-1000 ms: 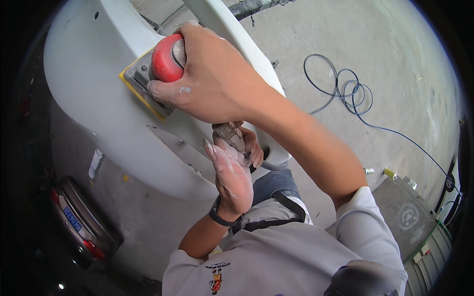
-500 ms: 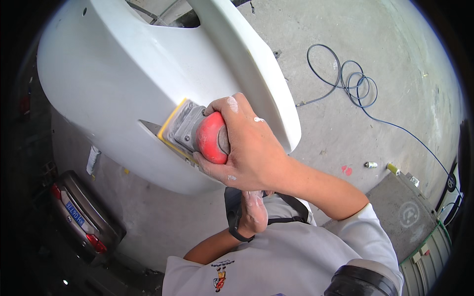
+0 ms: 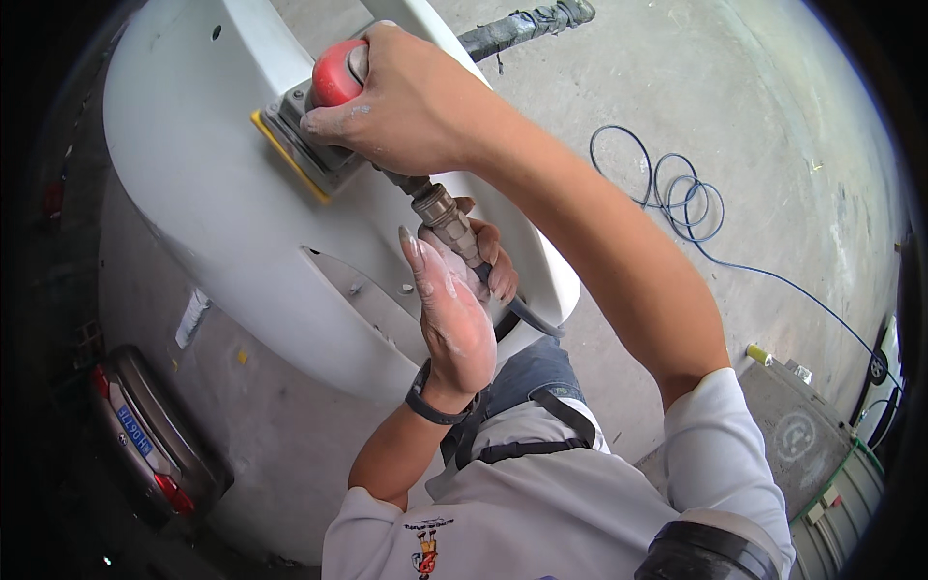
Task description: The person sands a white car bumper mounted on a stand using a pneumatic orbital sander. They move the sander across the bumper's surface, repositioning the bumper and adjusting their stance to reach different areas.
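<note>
My right hand (image 3: 406,101) grips a sander (image 3: 336,75) by its red rounded top. The sander has a grey body and a yellow-edged flat pad, which is tilted against a white car bumper (image 3: 222,184); whether the whole pad touches cannot be seen. A metal hose coupling (image 3: 447,220) runs back from the sander. My left hand (image 3: 454,314), dusty white, has its fingers curled round the dark air hose (image 3: 535,319) just behind that coupling, its thumb standing apart. In the bumper, near my left wrist, is a narrow dark-edged opening (image 3: 358,290).
A black-wrapped bar (image 3: 522,34) sticks out beyond the bumper. Thin blue hose (image 3: 691,198) lies coiled on the concrete floor at right. A dark car (image 3: 159,425) is parked at lower left. A grey panel (image 3: 788,425) and a yellow-green can (image 3: 759,355) are at lower right.
The right hand has carried the sander up and left, farther along the bumper. The left hand has come up from my waist to the hose behind the sander.
</note>
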Demonstrator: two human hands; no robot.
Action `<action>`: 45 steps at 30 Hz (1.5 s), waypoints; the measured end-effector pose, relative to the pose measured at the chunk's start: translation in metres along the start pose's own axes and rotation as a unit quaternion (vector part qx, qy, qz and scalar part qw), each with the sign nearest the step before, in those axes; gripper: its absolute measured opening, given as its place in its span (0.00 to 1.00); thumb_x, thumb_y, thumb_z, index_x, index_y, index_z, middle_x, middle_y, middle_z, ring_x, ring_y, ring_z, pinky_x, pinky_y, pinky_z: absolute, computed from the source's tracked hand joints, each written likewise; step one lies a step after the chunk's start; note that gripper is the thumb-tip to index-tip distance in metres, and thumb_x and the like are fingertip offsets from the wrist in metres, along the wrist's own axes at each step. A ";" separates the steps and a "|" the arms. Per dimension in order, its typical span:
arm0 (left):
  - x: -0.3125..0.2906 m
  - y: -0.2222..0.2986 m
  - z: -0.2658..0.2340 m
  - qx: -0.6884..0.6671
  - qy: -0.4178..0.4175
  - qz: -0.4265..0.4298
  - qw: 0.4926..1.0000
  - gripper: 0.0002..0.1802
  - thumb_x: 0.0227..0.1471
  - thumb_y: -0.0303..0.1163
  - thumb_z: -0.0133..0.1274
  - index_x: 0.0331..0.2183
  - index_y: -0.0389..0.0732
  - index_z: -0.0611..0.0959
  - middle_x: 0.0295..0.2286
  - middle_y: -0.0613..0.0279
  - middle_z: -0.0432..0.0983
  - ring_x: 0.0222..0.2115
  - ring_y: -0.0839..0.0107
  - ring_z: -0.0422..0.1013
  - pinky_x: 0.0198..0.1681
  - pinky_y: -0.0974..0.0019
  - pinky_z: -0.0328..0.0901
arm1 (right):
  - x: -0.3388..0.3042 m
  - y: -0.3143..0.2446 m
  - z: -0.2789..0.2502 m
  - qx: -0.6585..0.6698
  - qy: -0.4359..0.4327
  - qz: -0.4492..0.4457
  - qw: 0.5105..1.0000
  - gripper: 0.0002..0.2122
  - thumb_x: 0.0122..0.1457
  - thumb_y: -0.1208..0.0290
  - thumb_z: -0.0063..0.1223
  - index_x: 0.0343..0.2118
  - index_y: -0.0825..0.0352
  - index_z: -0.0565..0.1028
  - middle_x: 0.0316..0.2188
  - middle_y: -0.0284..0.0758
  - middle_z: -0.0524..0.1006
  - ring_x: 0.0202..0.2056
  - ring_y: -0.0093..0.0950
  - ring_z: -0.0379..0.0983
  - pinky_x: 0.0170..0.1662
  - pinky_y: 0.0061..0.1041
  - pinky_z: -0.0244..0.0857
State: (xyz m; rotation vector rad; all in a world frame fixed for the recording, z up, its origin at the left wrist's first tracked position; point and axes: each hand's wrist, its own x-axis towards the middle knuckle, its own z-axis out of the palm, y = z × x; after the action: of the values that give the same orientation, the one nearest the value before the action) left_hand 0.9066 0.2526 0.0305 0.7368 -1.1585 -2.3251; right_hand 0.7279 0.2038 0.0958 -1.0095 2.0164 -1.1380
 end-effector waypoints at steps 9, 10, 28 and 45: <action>-0.044 -0.021 -0.004 0.058 -0.038 -0.046 0.997 0.39 0.71 0.66 0.28 0.58 0.40 0.66 0.35 0.61 0.64 0.29 0.72 0.60 0.35 0.65 0.60 | -0.061 0.021 0.030 -0.020 0.071 -0.045 0.996 0.33 0.53 0.58 0.70 0.49 0.84 0.69 0.42 0.63 0.75 0.42 0.56 0.80 0.49 0.43 0.75; -0.033 -0.016 -0.005 0.054 -0.037 -0.054 0.996 0.40 0.71 0.68 0.27 0.58 0.41 0.67 0.35 0.61 0.63 0.29 0.71 0.60 0.35 0.64 0.60 | -0.048 0.017 0.024 -0.015 0.071 -0.034 0.997 0.33 0.52 0.57 0.69 0.48 0.85 0.70 0.40 0.63 0.77 0.42 0.55 0.81 0.48 0.43 0.76; -0.040 -0.021 -0.021 0.039 -0.073 -0.058 0.995 0.34 0.75 0.60 0.25 0.57 0.38 0.67 0.35 0.65 0.63 0.30 0.76 0.59 0.37 0.71 0.59 | -0.057 0.013 0.027 -0.068 0.115 -0.033 0.990 0.33 0.55 0.58 0.66 0.54 0.81 0.67 0.41 0.64 0.76 0.41 0.58 0.79 0.49 0.45 0.75; -0.024 -0.001 -0.008 0.018 -0.037 -0.043 0.998 0.38 0.73 0.64 0.28 0.60 0.39 0.67 0.34 0.66 0.62 0.28 0.76 0.59 0.34 0.69 0.58 | -0.031 -0.001 0.017 -0.048 0.085 -0.030 0.995 0.34 0.54 0.53 0.68 0.48 0.84 0.70 0.39 0.63 0.79 0.42 0.57 0.80 0.49 0.43 0.76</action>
State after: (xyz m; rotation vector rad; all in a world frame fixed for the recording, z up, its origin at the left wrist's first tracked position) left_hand 0.9297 0.2631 0.0320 0.7336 -1.2271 -2.4265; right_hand 0.7582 0.2221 0.0932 -1.0590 2.2069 -1.2047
